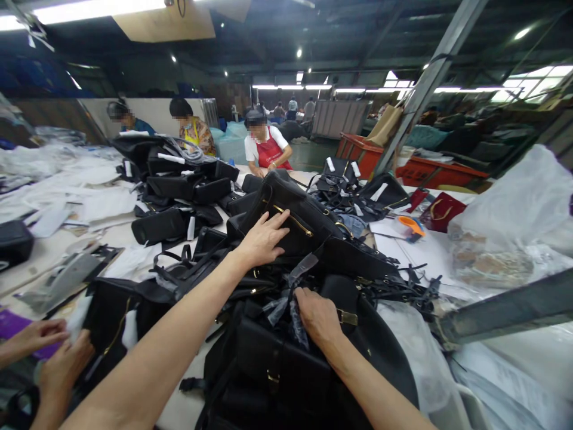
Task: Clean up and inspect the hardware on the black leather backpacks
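L hand (264,242) open, fingers spread on upper blk bag (293,192) by gold zip (301,226), prob. steadying it. R hand (317,313) curled at clear plastic wrap (305,267); can't tell if gripping, fingertips partly hidden. Buckled blk bag (255,352) lies below, nearer wearer.

We see a dim hall with a dark roof (340,36) crossed by strip lights (290,87). At far right, windows (537,83) let in daylight. Pale partition panels (342,118) stand on the far greenish floor (313,156). A slanted metal post (430,83) rises right of centre, beside an orange-red bin (421,173).
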A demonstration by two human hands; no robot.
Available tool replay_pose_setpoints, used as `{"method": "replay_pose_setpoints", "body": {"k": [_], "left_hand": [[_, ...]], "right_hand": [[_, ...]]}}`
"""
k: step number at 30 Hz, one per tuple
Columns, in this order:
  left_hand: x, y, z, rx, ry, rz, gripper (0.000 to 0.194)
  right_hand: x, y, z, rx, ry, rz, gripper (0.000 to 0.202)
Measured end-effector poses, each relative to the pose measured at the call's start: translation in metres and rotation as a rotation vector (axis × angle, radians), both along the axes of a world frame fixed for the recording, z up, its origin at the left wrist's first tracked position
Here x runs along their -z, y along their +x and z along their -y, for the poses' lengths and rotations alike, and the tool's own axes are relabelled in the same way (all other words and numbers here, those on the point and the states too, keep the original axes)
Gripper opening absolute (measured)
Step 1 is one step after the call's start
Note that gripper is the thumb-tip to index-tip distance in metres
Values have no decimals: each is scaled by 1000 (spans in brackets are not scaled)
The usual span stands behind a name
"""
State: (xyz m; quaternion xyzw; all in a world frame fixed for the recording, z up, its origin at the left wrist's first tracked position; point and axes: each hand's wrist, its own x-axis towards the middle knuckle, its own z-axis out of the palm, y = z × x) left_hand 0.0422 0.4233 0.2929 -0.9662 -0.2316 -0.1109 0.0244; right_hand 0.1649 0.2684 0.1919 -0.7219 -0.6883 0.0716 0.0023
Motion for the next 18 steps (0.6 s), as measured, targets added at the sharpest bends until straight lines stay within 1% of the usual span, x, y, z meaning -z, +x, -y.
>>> {"method": "replay_pose_setpoints", "body": {"k": [2, 4, 5, 7, 8, 9, 11, 13, 15, 18], "left_hand": [[1, 2, 24, -19, 41, 49, 35], [9, 5, 55, -2, 43, 80, 15], [16, 7, 72, 42, 24, 64, 15], [36, 10, 101, 213, -43, -34, 16], [48, 11, 113, 292, -85, -91, 20], [60, 10, 121, 293, -118, -133, 26], [79, 9, 129, 230, -160, -193, 37], [90, 7, 129, 178, -178, -231, 43], [92, 5, 124, 180, -186, -262, 44], [81, 0, 117, 219, -194, -292, 39]], "right_hand": [[5, 5, 3, 13, 19, -13, 26], [10, 12, 3, 22, 27, -46, 23], [13, 16, 1, 15, 25, -70, 21], [16, 26, -3, -18, 13, -124, 18], [17, 30, -5, -34, 5, -149, 17], [18, 34, -7, -44, -2, -170, 17], [17, 40, -10, -52, -10, -202, 16], [15, 43, -12, -67, -15, -233, 16], [12, 45, -13, -94, -23, -265, 18], [8, 48, -16, -134, -41, -312, 21]]}}
